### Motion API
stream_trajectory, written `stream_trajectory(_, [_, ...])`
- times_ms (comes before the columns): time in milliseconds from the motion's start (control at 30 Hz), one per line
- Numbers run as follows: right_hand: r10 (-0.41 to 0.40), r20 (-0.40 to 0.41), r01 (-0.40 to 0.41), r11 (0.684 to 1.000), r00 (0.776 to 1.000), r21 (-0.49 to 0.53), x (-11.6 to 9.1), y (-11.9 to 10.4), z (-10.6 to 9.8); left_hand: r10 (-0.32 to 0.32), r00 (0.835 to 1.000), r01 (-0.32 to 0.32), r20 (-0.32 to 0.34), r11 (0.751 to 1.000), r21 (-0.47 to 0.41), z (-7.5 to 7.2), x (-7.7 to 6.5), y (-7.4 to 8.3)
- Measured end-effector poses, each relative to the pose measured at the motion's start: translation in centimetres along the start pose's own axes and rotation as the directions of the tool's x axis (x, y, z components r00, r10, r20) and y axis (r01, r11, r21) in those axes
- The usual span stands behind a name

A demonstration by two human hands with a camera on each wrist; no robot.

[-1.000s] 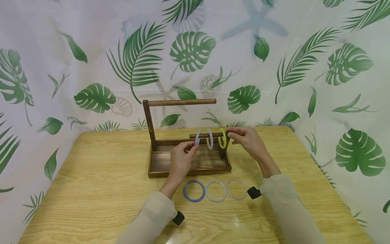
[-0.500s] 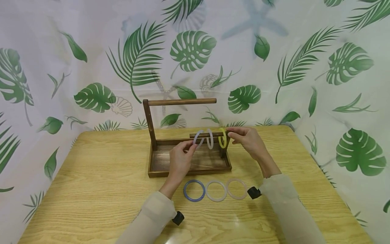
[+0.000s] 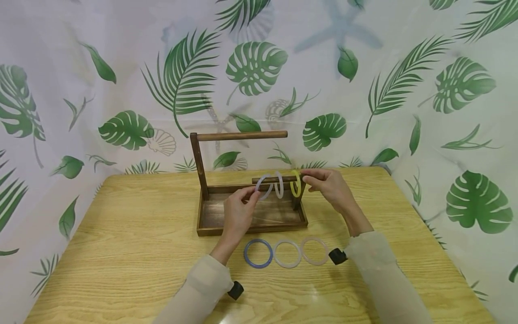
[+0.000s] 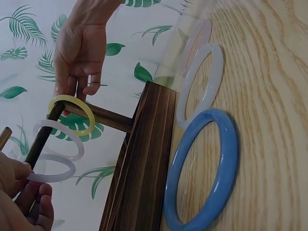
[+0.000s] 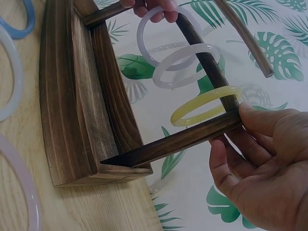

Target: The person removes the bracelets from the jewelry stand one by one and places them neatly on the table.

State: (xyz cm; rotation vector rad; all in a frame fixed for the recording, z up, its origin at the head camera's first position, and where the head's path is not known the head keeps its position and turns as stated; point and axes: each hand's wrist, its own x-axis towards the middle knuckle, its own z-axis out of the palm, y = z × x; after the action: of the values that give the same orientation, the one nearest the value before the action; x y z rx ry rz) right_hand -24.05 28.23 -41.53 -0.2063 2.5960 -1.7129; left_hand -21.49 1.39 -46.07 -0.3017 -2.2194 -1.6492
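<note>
My left hand (image 3: 238, 213) pinches a pale lavender bangle (image 5: 140, 38) between thumb and fingertips. That bangle loops around the lower bar of a dark wooden bangle stand (image 3: 279, 227), near the bar's free end. Further along the same bar hang a whitish bangle (image 5: 158, 74) and a yellow bangle (image 5: 178, 115), the yellow one closest to the upright post. At the post's top, my right hand (image 3: 332, 189) grips the stand, thumb on one side and fingers on the other.
In front of the stand a blue bangle (image 4: 228, 149), a white bangle (image 4: 216, 72) and a pale pink bangle (image 5: 30, 192) lie in a row on the wooden table (image 3: 133, 252). The stand's upper bar (image 3: 243, 135) runs above and behind, with nothing on it.
My left hand has shifted slightly left, and the lavender bangle has turned to show more of its ring face toward the head view. The right hand stays on the post.
</note>
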Motion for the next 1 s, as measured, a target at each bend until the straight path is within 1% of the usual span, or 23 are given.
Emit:
stream_trajectory(267, [0.0,-0.006,0.0,1.0,1.0,-0.01,0.0,0.1,0.0,-0.005,1.0,0.005,-0.017,1.0,0.011,-0.6,0.0,0.1])
stream_trajectory(467, [-0.009,-0.005,0.009,1.0,1.0,-0.002,0.0,0.1,0.1,-0.011,1.0,0.011,-0.016,1.0,0.016,-1.0,0.0,0.1])
stream_trajectory(700, [-0.016,-0.014,0.016,1.0,1.0,-0.016,0.0,0.0,0.1,-0.023,1.0,0.023,-0.013,1.0,0.018,-1.4,0.1,0.0])
stream_trajectory(1000, [-0.013,-0.01,0.013,1.0,1.0,0.003,0.1,0.1,0.2,-0.025,1.0,0.026,-0.019,0.999,0.037,-1.9,-0.1,0.0])
